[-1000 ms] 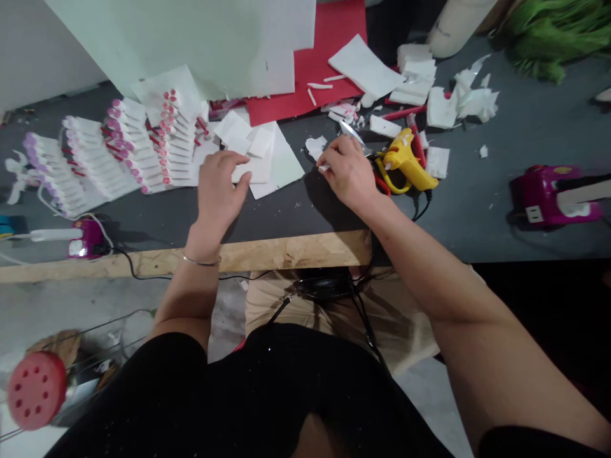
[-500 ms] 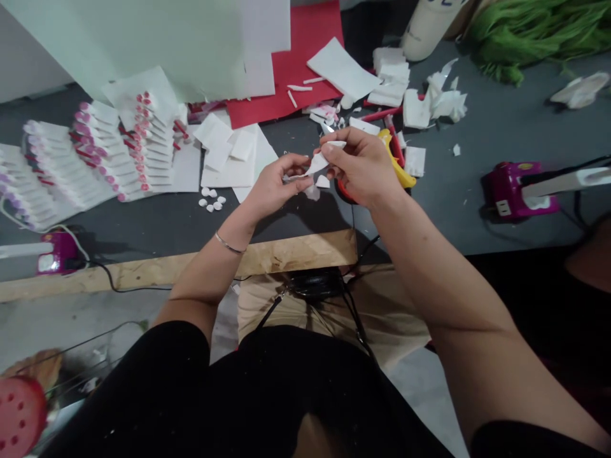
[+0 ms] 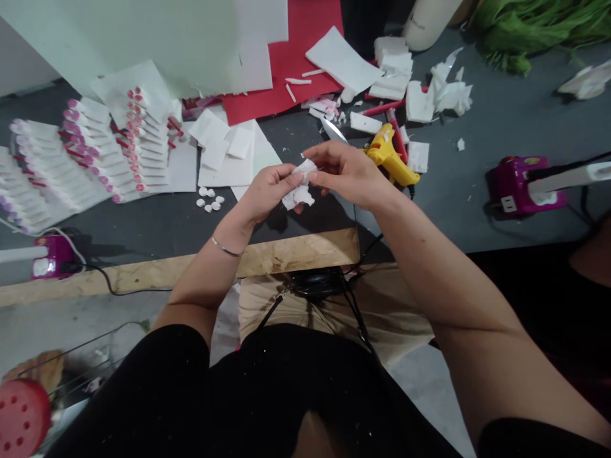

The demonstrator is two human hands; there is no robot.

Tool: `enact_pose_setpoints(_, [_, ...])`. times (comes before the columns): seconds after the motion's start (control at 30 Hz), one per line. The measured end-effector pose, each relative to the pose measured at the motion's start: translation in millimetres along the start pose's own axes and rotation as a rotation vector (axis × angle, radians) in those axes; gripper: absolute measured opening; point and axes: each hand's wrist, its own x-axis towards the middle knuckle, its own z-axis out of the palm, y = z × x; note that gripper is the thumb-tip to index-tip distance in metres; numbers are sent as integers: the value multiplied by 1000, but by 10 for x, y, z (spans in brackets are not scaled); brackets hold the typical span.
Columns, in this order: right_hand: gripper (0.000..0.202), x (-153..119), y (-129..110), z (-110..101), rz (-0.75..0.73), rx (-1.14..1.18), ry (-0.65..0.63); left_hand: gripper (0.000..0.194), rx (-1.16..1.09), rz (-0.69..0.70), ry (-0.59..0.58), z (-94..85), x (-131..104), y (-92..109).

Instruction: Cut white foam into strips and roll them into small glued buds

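A crumpled piece of white tissue [image 3: 300,184] is between my hands, above the dark table near its wooden front edge. My left hand [image 3: 267,194] pinches it from the left, with thumb and fingers closed on it. From the right, my right hand [image 3: 347,175] has its thumb and bent fingers on the upper right edge of the tissue. Some of my fingertips are hidden behind it. Several small white pellets [image 3: 209,207] lie on the table to the left of my left hand. Behind my right hand a pointed metal blade [image 3: 333,130] shows.
A yellow glue gun [image 3: 389,156] lies right of my right hand, beside white foam pieces [image 3: 419,157] and red sticks. Rows of pink-tipped white sticks [image 3: 147,140] lie at left. Purple power blocks [image 3: 513,184] stand at both sides. Green fibre [image 3: 539,32] is at the back right.
My hands have come closer together and slightly lower. The white tissue, stretched slantwise before, is now bunched up between them. My right hand has shifted left, uncovering more of the glue gun and blade.
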Motion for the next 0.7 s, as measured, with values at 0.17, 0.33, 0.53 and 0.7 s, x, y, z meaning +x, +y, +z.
enact_pose_setpoints(0.17, [19, 12, -15, -83, 30, -43, 56, 65, 49, 23, 37, -72, 17, -59])
enact_pose_setpoints(0.33, [14, 6, -34, -100, 11, -121, 93, 67, 161, 134, 113, -80, 27, -85])
enact_pose_setpoints(0.53, [23, -30, -58, -27, 0, -103, 49, 65, 209, 164, 159, 37, -6, -93])
enact_pose_setpoints(0.7, [34, -36, -24, -92, 86, -27, -13, 51, 223, 197, 221, 0, 0, -120])
